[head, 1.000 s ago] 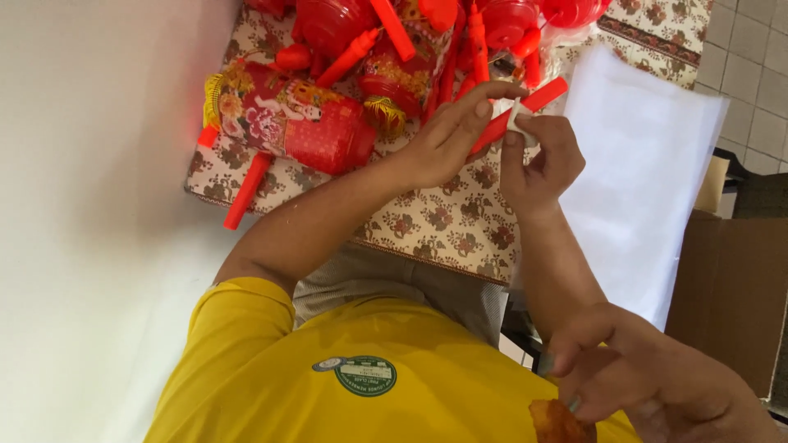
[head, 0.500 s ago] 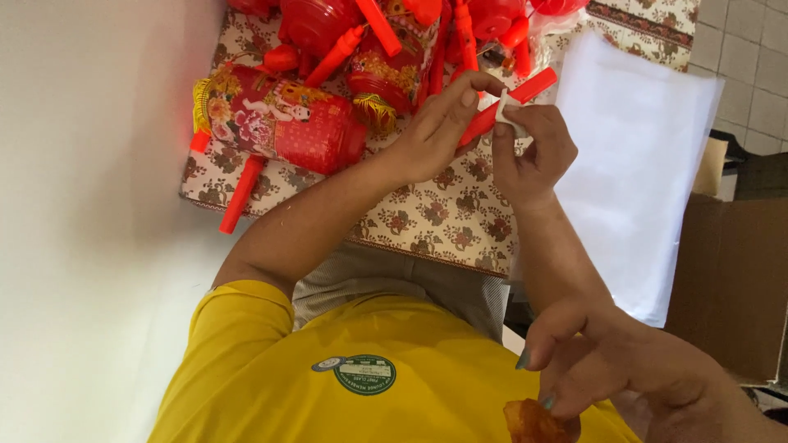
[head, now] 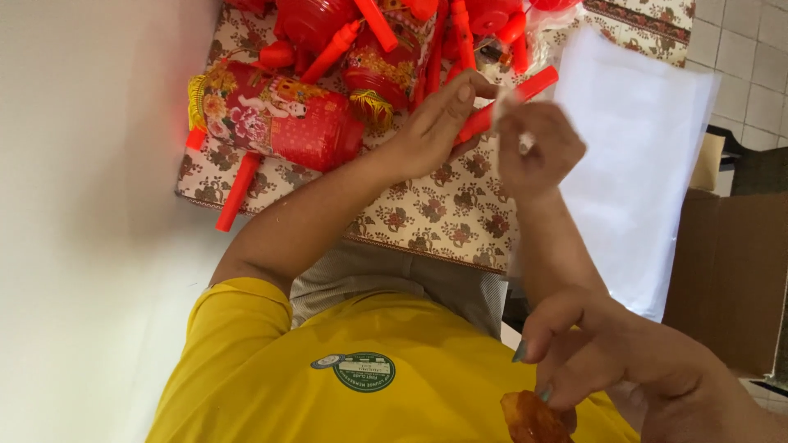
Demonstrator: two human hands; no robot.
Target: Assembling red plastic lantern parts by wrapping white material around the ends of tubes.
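— Listing the packages and labels: what is lying where?

— A red cylindrical lantern [head: 279, 119] with a flower print and gold fringe is lying at the left of the floral tablecloth [head: 427, 217]. Loose red sticks [head: 238, 190] are lying around it. A white sheet [head: 648, 164] is hanging over the table's right side, and a brown cardboard box [head: 722, 271] is standing beyond that. A round green-and-white badge [head: 364, 371] is sitting on the yellow shirt [head: 271, 385].

— And the item in hand?

— A red stick [head: 513, 97] is slanting above the cloth, between both hands. The left hand [head: 431, 127] is curling its fingers over the stick's lower part, grasping it. The right hand [head: 538, 148] is clenching just beside it, pinching a pale strip [head: 502, 105] against the stick.

— Anything else?

— Another hand [head: 607, 361], nails painted, is gripping an orange-red piece [head: 533, 418] near the bottom edge.
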